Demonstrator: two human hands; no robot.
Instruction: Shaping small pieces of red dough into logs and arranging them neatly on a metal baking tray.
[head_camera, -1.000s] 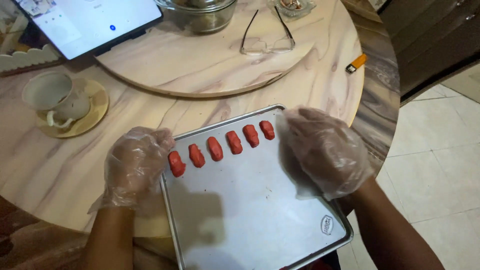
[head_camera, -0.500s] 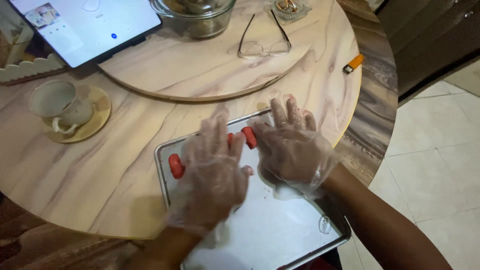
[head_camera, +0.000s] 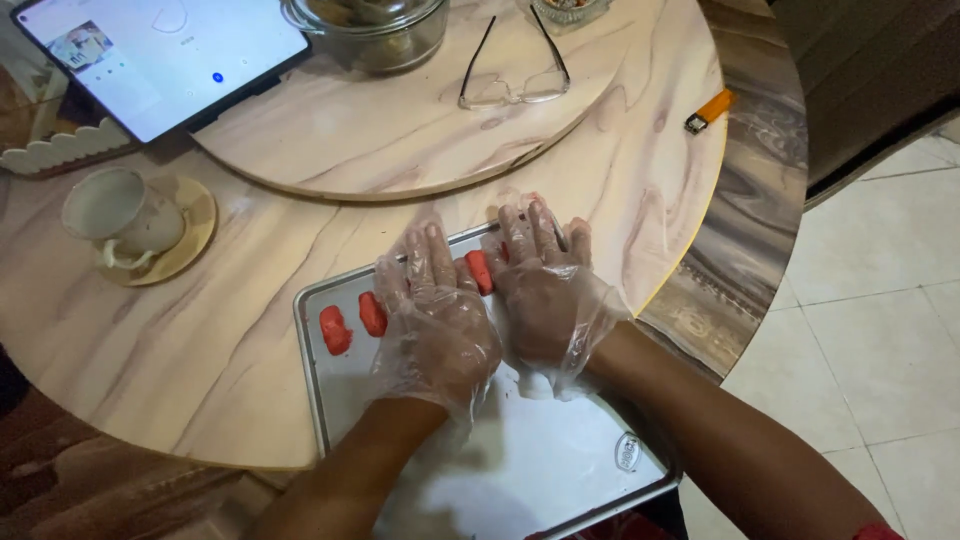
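Both gloved hands lie flat and open mid-frame, left hand (head_camera: 437, 325) and right hand (head_camera: 545, 290) pressing on red dough pieces (head_camera: 372, 313) lined along the tray (head_camera: 560, 470) top. Rest of the tray's bare, so plenty left to fill on this desk (head_camera: 200, 360).

Left hand (head_camera: 436, 312) and right hand (head_camera: 545, 290) cover right part of red dough row (head_camera: 372, 313); count beneath unreadable. Baking tray (head_camera: 312, 370) near corner cut by bottom edge. Tablet (head_camera: 160, 55), glass bowl (head_camera: 366, 28) cropped at top; bowl contents possibly food, unclear.

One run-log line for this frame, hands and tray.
left hand: flat on red pieces | right hand: flat on red pieces | red pieces: row on metal tray | tray: on marble table
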